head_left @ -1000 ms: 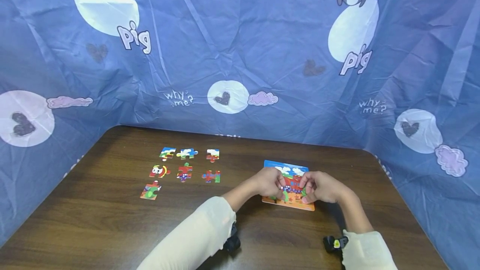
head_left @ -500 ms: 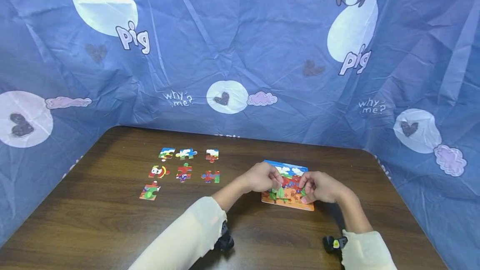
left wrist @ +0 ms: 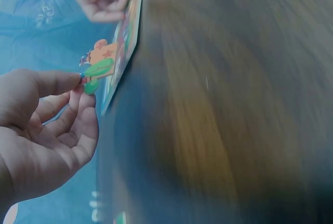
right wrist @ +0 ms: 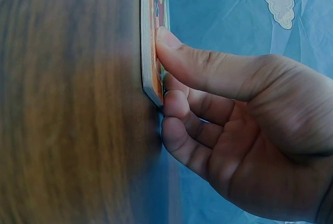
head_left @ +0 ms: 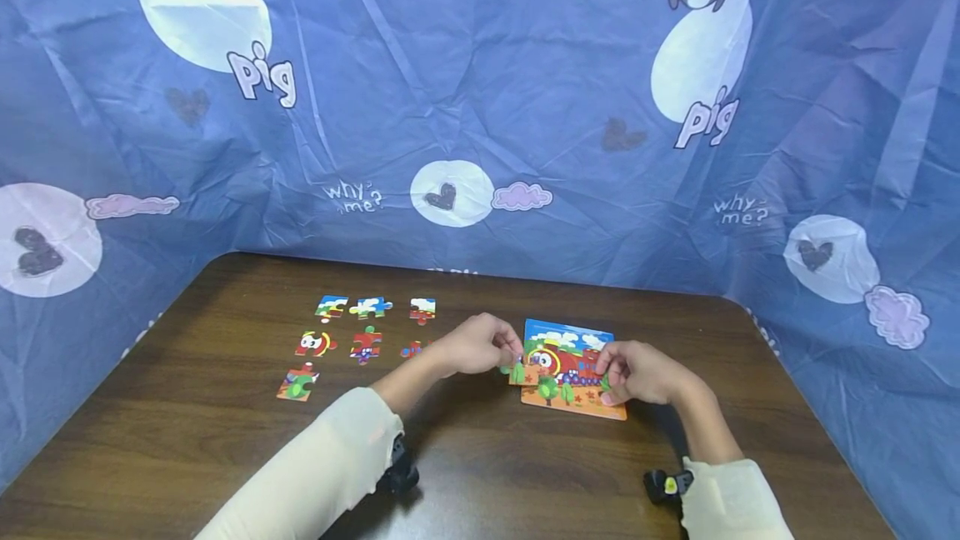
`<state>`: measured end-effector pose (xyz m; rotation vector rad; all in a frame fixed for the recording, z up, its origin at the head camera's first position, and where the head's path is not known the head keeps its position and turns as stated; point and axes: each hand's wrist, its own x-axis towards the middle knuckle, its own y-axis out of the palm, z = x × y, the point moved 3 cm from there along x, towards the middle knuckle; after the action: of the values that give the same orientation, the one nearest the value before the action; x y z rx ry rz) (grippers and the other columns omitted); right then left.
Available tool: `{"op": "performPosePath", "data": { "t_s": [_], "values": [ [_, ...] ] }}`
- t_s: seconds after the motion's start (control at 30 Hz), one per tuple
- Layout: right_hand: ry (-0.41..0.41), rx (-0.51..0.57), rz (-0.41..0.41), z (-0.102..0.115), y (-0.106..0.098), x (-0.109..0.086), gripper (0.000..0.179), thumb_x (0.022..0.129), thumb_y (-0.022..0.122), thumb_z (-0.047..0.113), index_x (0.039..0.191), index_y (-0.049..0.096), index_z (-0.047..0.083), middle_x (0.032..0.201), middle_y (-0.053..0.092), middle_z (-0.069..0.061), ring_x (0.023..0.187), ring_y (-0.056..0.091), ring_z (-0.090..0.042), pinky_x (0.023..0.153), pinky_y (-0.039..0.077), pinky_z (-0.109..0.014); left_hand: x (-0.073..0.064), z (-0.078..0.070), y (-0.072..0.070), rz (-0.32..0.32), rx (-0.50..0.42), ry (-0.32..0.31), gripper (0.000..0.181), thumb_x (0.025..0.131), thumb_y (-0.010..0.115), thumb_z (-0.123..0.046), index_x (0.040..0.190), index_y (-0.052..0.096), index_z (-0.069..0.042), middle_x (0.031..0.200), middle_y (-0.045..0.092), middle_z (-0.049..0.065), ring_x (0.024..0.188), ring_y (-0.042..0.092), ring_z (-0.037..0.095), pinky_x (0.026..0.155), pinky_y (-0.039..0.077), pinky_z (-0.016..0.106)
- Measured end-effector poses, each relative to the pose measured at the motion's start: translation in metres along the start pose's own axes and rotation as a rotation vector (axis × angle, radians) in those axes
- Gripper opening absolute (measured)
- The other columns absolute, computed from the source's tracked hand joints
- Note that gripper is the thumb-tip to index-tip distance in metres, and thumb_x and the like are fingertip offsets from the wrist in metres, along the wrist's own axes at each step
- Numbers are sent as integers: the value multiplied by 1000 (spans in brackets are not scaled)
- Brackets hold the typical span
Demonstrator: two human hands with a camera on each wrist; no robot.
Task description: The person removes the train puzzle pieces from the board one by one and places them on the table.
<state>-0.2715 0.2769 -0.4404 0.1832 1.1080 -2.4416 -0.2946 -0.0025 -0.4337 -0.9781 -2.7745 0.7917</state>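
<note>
In the head view my left hand [head_left: 480,346] pinches a jigsaw piece [head_left: 524,373] by its left side, just over the left edge of the puzzle board [head_left: 570,401]. Orange ground and green plants are printed on this piece, which the left wrist view shows between thumb and fingertips. The board lies on the table and pictures a red train under a blue sky. At its right edge is my right hand [head_left: 641,373]. Its thumb presses on the board's face while curled fingers meet the edge, as the right wrist view shows; the fingers' far side is hidden.
Left of the board, several loose jigsaw pieces [head_left: 366,345] lie spread in rough rows on the brown wooden table [head_left: 480,473]. One of them is partly covered by my left hand. A blue printed cloth [head_left: 465,90] hangs behind the table and along its sides.
My left hand has moved left from the middle of the board, bringing the jigsaw piece off toward the left edge. The train's face now shows. My right hand stays in place.
</note>
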Motion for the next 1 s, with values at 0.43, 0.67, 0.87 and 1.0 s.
{"op": "performPosePath", "data": {
  "t_s": [0.43,0.67,0.87,1.0],
  "values": [
    [22,-11,-13,-2,-1,3,32,78,87,2,99,63,5,77,56,-4,70,51,-17,63,44,-30,-44,24,-47,-9,2,-44,13,89,61,1,97,71,-1,86,68,3,75,59,15,67,48,29],
    [17,-12,-10,0,1,3,33,78,87,3,100,63,5,77,56,-4,70,51,-17,64,44,-32,-76,40,-73,-12,-48,-82,11,91,61,2,98,69,2,81,63,4,70,53,17,61,43,27],
    [50,3,-19,-1,1,2,33,78,87,2,100,63,6,77,56,-5,71,51,-18,65,43,-32,-104,52,-97,-31,-27,-94,12,91,60,0,99,68,2,85,64,5,74,55,17,66,46,27],
    [41,7,-20,-1,1,1,32,79,86,2,99,63,6,77,55,-4,70,50,-17,64,43,-32,-120,59,-109,-53,-38,-117,11,91,63,-2,101,68,2,85,63,5,76,55,17,65,46,27]
  ]
}}
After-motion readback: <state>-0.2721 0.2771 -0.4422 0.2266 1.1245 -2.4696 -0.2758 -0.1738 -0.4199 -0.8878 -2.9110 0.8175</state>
